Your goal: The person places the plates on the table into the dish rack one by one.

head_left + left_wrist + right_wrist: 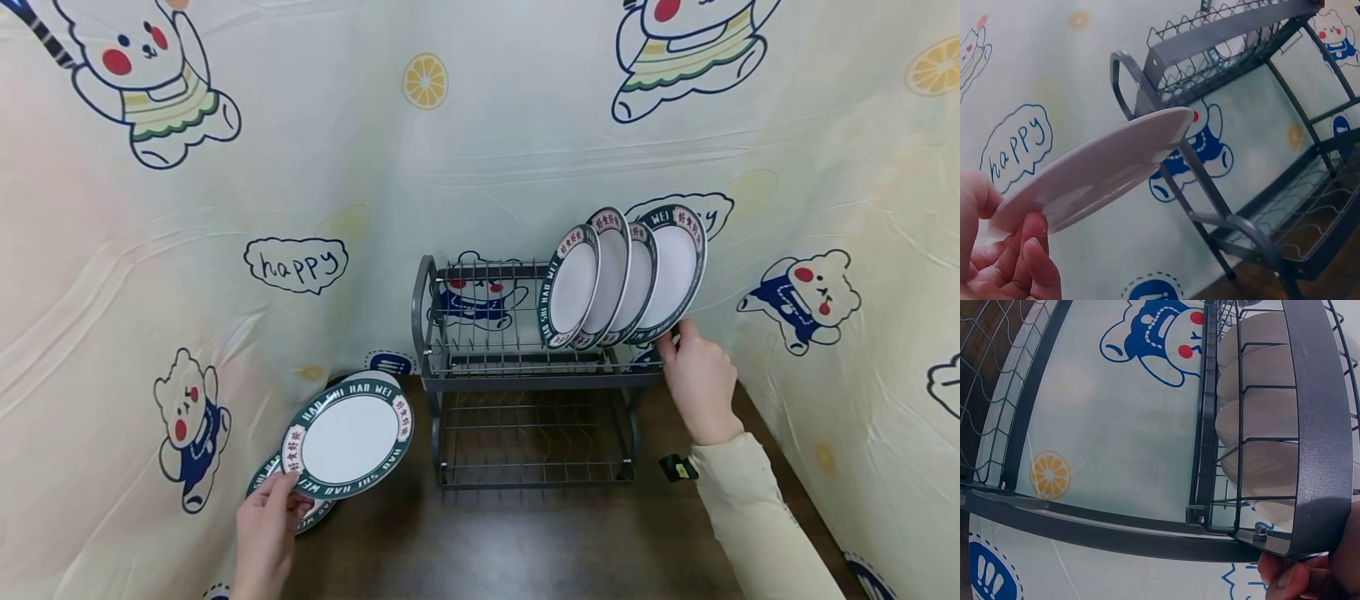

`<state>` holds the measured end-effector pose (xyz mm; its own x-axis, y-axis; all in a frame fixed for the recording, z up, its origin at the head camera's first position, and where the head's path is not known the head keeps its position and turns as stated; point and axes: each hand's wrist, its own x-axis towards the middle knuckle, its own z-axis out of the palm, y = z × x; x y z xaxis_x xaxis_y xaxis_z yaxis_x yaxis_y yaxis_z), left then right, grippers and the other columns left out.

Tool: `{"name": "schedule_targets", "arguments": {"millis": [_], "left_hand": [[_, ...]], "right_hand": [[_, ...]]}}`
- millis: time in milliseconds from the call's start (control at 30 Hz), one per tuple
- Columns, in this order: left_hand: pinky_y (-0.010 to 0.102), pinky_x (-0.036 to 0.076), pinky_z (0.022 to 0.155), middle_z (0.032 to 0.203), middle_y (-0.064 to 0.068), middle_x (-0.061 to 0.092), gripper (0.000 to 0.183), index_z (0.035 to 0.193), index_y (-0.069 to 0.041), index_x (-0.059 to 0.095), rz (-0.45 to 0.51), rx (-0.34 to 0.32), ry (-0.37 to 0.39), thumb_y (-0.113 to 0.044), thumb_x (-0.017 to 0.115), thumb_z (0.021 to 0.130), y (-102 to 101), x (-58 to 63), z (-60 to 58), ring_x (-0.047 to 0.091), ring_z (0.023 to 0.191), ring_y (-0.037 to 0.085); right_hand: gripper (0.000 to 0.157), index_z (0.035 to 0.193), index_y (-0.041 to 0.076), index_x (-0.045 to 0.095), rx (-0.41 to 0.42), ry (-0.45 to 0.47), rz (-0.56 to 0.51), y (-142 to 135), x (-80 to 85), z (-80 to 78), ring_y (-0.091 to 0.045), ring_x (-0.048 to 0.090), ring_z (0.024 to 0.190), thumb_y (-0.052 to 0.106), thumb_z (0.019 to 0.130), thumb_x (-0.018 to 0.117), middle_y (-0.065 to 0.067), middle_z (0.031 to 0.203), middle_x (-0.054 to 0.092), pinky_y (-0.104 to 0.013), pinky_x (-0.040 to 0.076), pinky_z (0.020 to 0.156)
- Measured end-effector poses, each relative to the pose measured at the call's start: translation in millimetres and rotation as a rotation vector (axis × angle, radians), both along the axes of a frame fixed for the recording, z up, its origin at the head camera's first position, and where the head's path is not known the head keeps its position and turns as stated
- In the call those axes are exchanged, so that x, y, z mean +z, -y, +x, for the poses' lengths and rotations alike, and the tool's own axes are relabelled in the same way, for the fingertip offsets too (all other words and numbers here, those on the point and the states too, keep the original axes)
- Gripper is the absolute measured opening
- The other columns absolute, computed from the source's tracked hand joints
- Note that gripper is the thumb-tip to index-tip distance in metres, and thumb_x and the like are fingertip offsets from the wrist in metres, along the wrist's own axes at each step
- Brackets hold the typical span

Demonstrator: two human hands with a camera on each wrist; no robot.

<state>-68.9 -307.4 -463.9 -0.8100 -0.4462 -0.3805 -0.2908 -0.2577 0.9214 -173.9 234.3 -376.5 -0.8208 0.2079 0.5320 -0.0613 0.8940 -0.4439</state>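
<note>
- Left hand (266, 529), near left: thumb over the rim, fingers beneath, grasping one plate by its edge.
- Held plate (351, 442): white, green lettered rim; raised and tilted, well left of the rack. Likely fault: droop or slip, from a pinch at the near left edge only, with the weight far off the fingers.
- Lower plate (318, 513): near left, mostly hidden behind the held plate; contact between the two: cannot tell. Likely fault: a knock or chip, from any dip of the held plate.
- Sleeve (757, 508): cream, near right; small black item (678, 468) just beside the cuff.
- Table (525, 542): dark brown, beneath the rack.
- Right hand (699, 383): at the rack's right end, fingers curled, apparently grasping the frame; any hold on the rightmost plate (675, 279): cannot tell. Likely fault: a nudge to that plate's lower rim, from fingers so near.
- Rack (540, 383): grey, two wire tiers, centre. Likely fault: shift or tip, from a pull at the right end, loaded side.
- Racked plates (573, 287): four counting the rightmost, on edge, leaning, right half of the upper tier. Likely fault: a chain of sliding, from one push along the row.
- Cloth (487, 108): pale, cartoon-printed, far side, behind the rack.
</note>
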Motion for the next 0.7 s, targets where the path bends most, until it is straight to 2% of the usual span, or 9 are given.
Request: {"name": "schedule_targets", "arguments": {"millis": [133, 333, 533, 700], "left_hand": [[0.018, 0.056, 0.067, 0.08, -0.006, 0.067, 0.035, 0.081, -0.02, 0.076, 0.045, 0.01, -0.001, -0.02, 0.054, 0.108, 0, 7.0, 2.1, 0.061, 0.07, 0.008], [0.018, 0.057, 0.069, 0.082, -0.006, 0.069, 0.035, 0.084, -0.019, 0.077, 0.061, 0.019, -0.01, -0.02, 0.052, 0.109, 0, 20.1, 3.6, 0.062, 0.072, 0.008], [0.018, 0.058, 0.072, 0.084, -0.006, 0.068, 0.035, 0.084, -0.019, 0.078, 0.096, 0.004, -0.03, -0.019, 0.053, 0.109, 0, 30.4, 6.4, 0.063, 0.074, 0.007], [0.019, 0.058, 0.072, 0.085, -0.005, 0.069, 0.03, 0.088, -0.018, 0.078, 0.149, -0.012, -0.083, -0.018, 0.056, 0.108, 1, 35.6, 9.4, 0.065, 0.075, 0.008]], "right_hand": [[0.027, 0.103, -0.004, 0.062, 0.008, -0.004, -0.002, 0, 0.4, 0.4, -0.026, 0.041, 0.043, 0.021, 0.109, 0.053, -0.007, 0.054, 0.042, -0.035, 0.026, 0.04], [0.027, 0.104, -0.004, 0.062, 0.009, -0.003, -0.004, -1, 0.4, 1.2, -0.025, 0.04, 0.043, 0.021, 0.109, 0.053, -0.006, 0.054, 0.041, -0.035, 0.026, 0.041], [0.027, 0.104, -0.004, 0.062, 0.004, -0.005, -0.001, -1, -1.1, 0.6, -0.025, 0.039, 0.042, 0.021, 0.109, 0.054, -0.006, 0.053, 0.04, -0.035, 0.026, 0.04], [0.028, 0.104, -0.005, 0.062, 0.008, -0.004, 0.001, -1, -1.5, -0.1, -0.025, 0.04, 0.042, 0.022, 0.11, 0.053, -0.006, 0.054, 0.041, -0.034, 0.026, 0.04]]}}
